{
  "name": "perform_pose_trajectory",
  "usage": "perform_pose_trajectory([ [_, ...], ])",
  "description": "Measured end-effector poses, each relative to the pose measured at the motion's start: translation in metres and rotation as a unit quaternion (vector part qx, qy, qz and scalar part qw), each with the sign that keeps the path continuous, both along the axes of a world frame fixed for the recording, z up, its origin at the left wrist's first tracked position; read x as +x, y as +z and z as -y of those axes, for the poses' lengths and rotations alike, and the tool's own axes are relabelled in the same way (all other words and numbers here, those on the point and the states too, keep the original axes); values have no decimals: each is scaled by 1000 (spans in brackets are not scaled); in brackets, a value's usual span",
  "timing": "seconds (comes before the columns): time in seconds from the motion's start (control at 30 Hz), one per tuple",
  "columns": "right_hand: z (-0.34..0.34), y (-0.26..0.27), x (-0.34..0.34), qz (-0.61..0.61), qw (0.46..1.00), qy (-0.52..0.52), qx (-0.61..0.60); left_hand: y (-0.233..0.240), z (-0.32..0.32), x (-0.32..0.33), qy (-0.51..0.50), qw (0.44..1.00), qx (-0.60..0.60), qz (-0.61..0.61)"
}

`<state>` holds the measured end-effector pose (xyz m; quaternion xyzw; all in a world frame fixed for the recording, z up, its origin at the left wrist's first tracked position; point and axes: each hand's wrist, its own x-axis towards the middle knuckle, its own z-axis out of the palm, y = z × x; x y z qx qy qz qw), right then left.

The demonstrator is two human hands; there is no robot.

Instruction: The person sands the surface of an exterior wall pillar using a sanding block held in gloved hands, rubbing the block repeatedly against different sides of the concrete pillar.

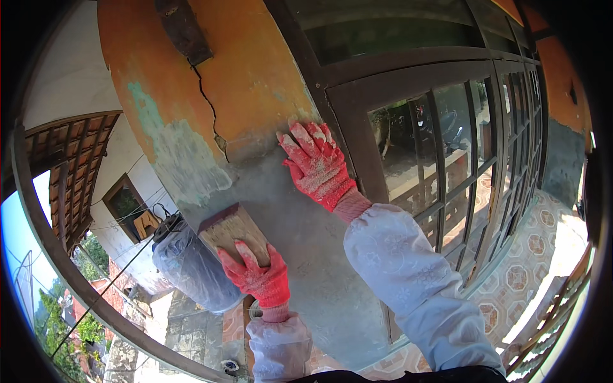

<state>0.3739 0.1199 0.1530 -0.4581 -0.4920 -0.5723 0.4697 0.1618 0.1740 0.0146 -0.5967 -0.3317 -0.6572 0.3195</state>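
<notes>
A wooden block (235, 229) is gripped in my left hand (258, 275), which wears a red knit glove; the block lies against the lower left edge of a wall (316, 268) of grey plaster. My right hand (316, 165), in a matching glove crusted with pale dust, rests with fingers spread on the wall where the grey meets orange paint, and holds nothing. Between the hands and above runs a dark crack (207, 98) in the orange paint. Left of it is a patch of pale, scraped green (184, 163). White sleeves cover both forearms.
A dark wooden door frame (357, 110) with glass panes stands right of the wall, above a patterned tile floor (517, 277). A plastic-wrapped bundle (196, 268) hangs at the left, near a curved dark rail (91, 306). A dark bracket (184, 31) juts from the wall above.
</notes>
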Motion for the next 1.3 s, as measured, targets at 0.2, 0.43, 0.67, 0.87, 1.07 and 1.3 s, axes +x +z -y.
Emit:
perform_pose_trajectory([
  [0.2, -5, -5, -7, -12, 1000, -10, 21, -41, -19, -51, -1, 999, -27, -46],
  [0.43, -3, -6, 1, -55, 995, -61, 62, 21, -23, -57, -11, 1000, -25, -9],
  [0.67, -14, -7, 4, -90, 992, -58, 68, -51, -24, -62, -44, 998, -19, -35],
  [0.87, -16, -11, 1, -88, 993, -53, 50, 38, -25, -65, -31, 998, -44, 16],
  [1.07, 6, 44, 21, -11, 996, -82, 34, -43, -20, -67, -93, 993, -57, -41],
  [1.3, -5, 47, 26, 35, 996, -66, 43, 68, -34, -76, -69, 994, -52, 62],
])
